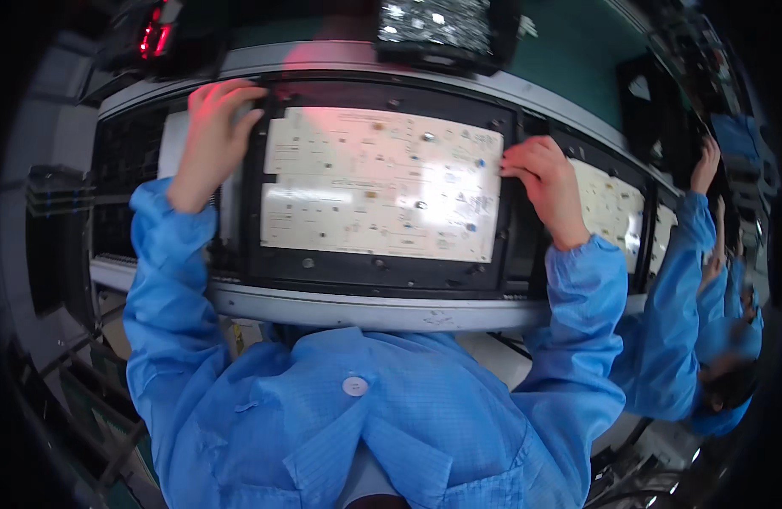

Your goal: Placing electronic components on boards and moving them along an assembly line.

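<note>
A pale circuit board [381, 182] with small components lies in a black carrier frame [323, 270] in front of me. Two similar halves make up the board, and light glares off its right side. My left hand [218, 140] is at the frame's upper left corner, fingers curled onto its edge and the thumb just below them. Over the right border of the frame is my right hand [545, 180], thumb and fingers pinched together beside the board's edge. Whatever lies between those right fingertips is too small to make out.
The frame rests on a conveyor with a metal rail [391, 314]. Farther right sits another pale board [610, 208] in a black frame. Beyond the conveyor stand a black bin [437, 34] of shiny parts and a red lit display [157, 38]. Co-workers in blue sleeves [681, 263] work at right.
</note>
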`<state>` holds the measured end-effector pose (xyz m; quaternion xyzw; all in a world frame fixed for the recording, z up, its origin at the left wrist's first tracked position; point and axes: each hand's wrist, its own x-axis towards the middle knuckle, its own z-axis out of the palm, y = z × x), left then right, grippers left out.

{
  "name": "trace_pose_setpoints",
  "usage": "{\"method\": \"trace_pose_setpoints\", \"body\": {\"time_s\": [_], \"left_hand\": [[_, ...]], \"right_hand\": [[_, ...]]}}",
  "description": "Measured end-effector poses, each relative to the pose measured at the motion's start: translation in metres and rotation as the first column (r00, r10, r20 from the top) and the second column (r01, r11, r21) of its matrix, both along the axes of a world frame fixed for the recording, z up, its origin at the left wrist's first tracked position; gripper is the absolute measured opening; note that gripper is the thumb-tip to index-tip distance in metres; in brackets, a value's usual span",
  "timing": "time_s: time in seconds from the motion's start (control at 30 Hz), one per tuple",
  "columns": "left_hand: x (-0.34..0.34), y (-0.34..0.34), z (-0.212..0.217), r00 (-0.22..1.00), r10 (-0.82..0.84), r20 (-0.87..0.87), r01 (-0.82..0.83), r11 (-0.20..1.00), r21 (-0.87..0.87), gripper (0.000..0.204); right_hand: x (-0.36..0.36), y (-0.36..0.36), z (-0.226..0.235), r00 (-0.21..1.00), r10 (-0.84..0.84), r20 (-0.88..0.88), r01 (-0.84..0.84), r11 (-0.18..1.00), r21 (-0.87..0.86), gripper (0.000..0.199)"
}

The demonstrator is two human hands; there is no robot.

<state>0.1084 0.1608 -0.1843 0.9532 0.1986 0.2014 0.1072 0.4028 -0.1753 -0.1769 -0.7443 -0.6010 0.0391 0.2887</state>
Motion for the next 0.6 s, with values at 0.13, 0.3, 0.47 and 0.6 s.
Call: {"method": "trace_pose_setpoints", "body": {"time_s": [0.13,0.3,0.47,0.6], "left_hand": [[0.022,-0.003,-0.003,0.996,-0.065,0.054,0.068,0.995,-0.067,0.024],[0.044,-0.006,-0.016,0.988,-0.115,0.099,0.13,0.979,-0.156,0.016],[0.036,0.004,-0.019,0.968,-0.205,0.145,0.239,0.928,-0.285,0.009],[0.027,0.001,-0.017,0.966,-0.225,0.129,0.254,0.923,-0.289,0.012]], "right_hand": [[-0.016,0.003,-0.008,0.992,-0.112,0.06,0.11,0.993,0.042,0.008],[-0.01,0.008,0.002,0.992,-0.111,0.051,0.113,0.993,-0.039,0.012],[0.007,0.028,0.0,0.95,-0.253,0.183,0.255,0.967,0.014,0.018],[0.012,0.039,-0.008,0.949,-0.278,0.15,0.28,0.96,0.008,0.016]]}}
